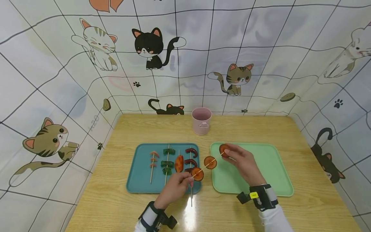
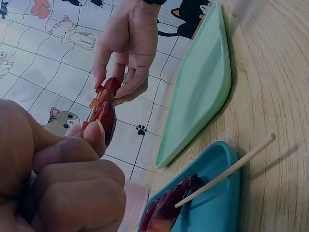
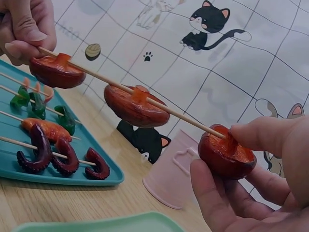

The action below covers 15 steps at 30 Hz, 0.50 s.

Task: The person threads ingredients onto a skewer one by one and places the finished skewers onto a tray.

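My left hand (image 1: 176,187) grips the lower part of a wooden skewer (image 3: 186,118) over the right edge of the teal tray (image 1: 136,185). Three brown-orange mushroom pieces are threaded on that stick: one close to the left fingers, a middle mushroom (image 3: 137,113), and an end mushroom (image 3: 224,162). Thumb and fingers of my right hand (image 1: 244,162) pinch the end mushroom above the left part of the green tray (image 1: 261,167). The skewer slants up and away to the right. In the left wrist view, the mushrooms partly overlap one another.
On the teal tray lie a pink skewer (image 1: 153,159), a green pepper skewer (image 1: 167,163), an orange-brown wing-like piece (image 1: 179,163) and a dark red tentacle skewer (image 3: 43,150). A pink cup (image 1: 200,127) stands at the table's back edge, before a cat-patterned cloth (image 1: 191,64).
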Each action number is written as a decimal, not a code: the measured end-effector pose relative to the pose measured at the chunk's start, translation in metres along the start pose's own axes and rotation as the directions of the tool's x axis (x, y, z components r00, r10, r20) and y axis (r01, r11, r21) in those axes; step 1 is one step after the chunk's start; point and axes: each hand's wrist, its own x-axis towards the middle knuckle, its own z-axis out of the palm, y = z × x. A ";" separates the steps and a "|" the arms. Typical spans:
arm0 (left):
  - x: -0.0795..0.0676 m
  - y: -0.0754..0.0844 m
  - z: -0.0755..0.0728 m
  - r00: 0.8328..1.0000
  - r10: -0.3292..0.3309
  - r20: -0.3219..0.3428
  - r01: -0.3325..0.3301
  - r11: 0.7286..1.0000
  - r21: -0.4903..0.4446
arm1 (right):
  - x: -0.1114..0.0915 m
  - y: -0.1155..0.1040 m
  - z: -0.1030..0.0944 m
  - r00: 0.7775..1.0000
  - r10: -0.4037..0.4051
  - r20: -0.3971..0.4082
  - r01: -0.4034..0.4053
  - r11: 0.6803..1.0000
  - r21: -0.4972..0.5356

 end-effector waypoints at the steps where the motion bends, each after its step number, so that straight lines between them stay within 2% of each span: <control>1: 0.000 0.000 0.000 1.000 0.003 -0.004 -0.003 1.000 0.003 | -0.001 0.000 0.002 1.000 -0.003 0.002 0.003 1.000 -0.006; 15: 0.001 -0.006 0.004 0.999 0.020 -0.043 -0.018 0.999 0.044 | -0.006 0.010 0.021 1.000 0.026 -0.016 -0.027 0.998 -0.061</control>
